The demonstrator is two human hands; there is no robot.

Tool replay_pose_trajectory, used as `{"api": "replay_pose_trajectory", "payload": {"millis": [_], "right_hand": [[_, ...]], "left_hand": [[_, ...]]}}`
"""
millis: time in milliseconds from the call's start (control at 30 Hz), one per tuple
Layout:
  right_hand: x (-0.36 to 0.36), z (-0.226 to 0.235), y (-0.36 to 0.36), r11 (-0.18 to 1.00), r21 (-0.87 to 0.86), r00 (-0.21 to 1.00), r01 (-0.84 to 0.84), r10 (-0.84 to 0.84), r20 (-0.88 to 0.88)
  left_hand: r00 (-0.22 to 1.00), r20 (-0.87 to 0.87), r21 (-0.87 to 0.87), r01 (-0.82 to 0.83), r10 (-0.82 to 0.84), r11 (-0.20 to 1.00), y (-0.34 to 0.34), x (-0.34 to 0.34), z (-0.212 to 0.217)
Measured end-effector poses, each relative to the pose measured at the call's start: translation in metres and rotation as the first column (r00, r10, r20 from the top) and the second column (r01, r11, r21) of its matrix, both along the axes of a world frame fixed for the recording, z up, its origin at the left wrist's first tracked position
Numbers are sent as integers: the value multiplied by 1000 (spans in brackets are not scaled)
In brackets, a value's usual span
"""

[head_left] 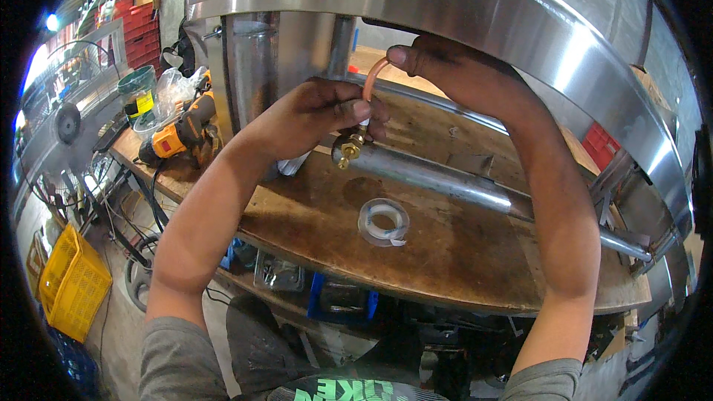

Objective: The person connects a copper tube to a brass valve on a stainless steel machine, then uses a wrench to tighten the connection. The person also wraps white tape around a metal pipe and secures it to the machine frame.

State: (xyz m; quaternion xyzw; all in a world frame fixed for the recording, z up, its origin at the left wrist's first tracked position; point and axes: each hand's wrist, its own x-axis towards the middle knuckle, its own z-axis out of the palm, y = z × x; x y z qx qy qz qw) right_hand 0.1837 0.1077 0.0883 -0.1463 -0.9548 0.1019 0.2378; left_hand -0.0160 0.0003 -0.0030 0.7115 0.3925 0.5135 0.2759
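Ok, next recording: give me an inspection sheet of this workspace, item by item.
Surface: worn wooden workbench, stained, under a large stainless steel machine housing.
Job's things: thin copper tube running down to a brass fitting on the end of a steel pipe.
Clutter: roll of white tape lying flat; yellow-and-black power drill; plastic bags.
Hands: left hand pinches the tube just above the fitting; right hand holds the tube's upper end.
Cables: black cords hanging off the bench's left edge.
Surroundings: yellow crate on the floor, a fan, red crates.
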Motion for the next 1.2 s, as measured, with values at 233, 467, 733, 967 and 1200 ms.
{"api": "replay_pose_trajectory", "payload": {"millis": [233, 467, 733, 967, 1200], "right_hand": [[-4, 2, 3, 996, 53, 998, -65, 66, -4], [0, 1, -5, 1000, 19, 999, -19, 20, -35], [-2, 2, -2, 997, 46, 996, -68, 71, -61], [-5, -1, 3, 997, 49, 993, -63, 67, -94], [-1, 1, 2, 981, -56, 981, -184, 179, -76]], "left_hand": [[977, -57, 139, -194, 204, 971, -1, 2, -2], [983, -50, 112, -169, 175, 979, 2, -3, -2], [983, -21, 134, -176, 180, 975, 1, 4, -2], [945, -72, 156, -304, 318, 940, 1, 7, -2], [862, -166, 157, -456, 479, 876, -3, 13, 2]]}}
